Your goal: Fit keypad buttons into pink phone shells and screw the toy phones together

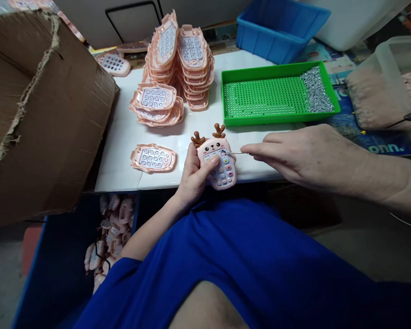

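Observation:
My left hand [193, 176] is closed around a pink toy phone [221, 171] with a printed animal face and brown antlers. Its thumb presses on the phone's front, and the small round keys face up. From the right, my right hand [287, 151] pinches a thin, pointed metal tool [238, 152], whose tip touches the keys near the phone's upper right edge. Whether it is a pick or tweezers I cannot make out. To the left of the phone, a single pink shell with a white key panel [154, 158] lies on the white tabletop [119, 176].
Stacked pink shells [193, 64] stand behind the phone. A green tray [277, 116] holds many screws [317, 89] at its right end. Behind it is a blue bin [270, 39]. A cardboard box [65, 114] stands left, above a crate of toy phones [114, 228]. A translucent tub [370, 96] is right.

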A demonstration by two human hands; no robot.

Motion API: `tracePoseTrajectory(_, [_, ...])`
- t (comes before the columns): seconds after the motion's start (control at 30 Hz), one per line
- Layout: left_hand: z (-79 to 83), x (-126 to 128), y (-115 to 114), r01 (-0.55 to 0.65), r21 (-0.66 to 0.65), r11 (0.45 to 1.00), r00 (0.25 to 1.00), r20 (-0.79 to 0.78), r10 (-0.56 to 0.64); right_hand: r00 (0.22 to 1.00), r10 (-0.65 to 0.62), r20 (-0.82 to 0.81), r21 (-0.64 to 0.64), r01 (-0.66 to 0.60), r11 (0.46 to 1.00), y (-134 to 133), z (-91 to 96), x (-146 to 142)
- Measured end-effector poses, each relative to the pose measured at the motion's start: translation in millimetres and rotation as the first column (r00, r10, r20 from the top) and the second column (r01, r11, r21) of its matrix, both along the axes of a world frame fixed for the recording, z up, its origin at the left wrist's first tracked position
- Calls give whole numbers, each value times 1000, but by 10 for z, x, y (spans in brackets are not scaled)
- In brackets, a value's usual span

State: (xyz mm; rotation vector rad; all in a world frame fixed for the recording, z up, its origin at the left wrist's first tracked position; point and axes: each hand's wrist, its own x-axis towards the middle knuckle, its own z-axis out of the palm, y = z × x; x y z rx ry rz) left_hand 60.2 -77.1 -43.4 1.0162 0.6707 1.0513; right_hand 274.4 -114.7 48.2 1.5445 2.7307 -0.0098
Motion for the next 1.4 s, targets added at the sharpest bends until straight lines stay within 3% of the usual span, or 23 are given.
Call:
tracePoseTrajectory(0.4, [-8,-14,-3,16,-17,1000,1000,-2,-16,998,36,58,-17,-35,999,34,30,-78])
tracePoseTrajectory(0.63, [-16,-49,-3,35,40,999,999,-30,-34,983,-25,-184,-217,-15,976,109,55,-58])
tracePoseTrajectory(0.83, [-27,-31,-29,24,37,999,1000,4,-24,991,-68,117,26,65,998,-73,117,-278])
tracePoseTrajectory(1.0, [36,-36,-6,1,-55,998,1000,26,0,997,-45,59,51,42,998,-87,90,-182])
tracePoseTrajectory(1.1, [94,-94,55,-18,-156,988,997,76,30,990,-114,-78,172,126,977,-55,-42,-88])
tracePoseTrajectory(1.2, [170,-145,105,25,-269,963,989,145,15,980,-192,-54,239,200,950,5,-281,-97])
tracePoseTrajectory(1.33, [264,-144,119,95,-454,886,967,255,27,981,-190,41,234,175,956,73,-577,-240])
tracePoseTrajectory(1.4, [290,-131,122,130,-527,840,951,305,44,993,-121,-12,329,119,937,68,-606,-265])
